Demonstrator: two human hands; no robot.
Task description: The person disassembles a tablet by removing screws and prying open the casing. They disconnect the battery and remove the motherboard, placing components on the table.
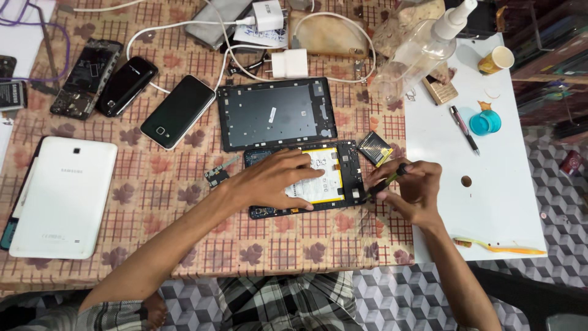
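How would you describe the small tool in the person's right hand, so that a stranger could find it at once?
Start at the opened tablet with the pale battery, lying on the checked tablecloth under the left hand. At its right edge, the right hand pinches a screwdriver, its tip at the tablet's frame. It is slim, dark with a yellow-green band, unlike the pen lying on the white board.

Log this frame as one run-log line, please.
left hand pressing opened tablet | right hand grip on screwdriver at tablet edge | table
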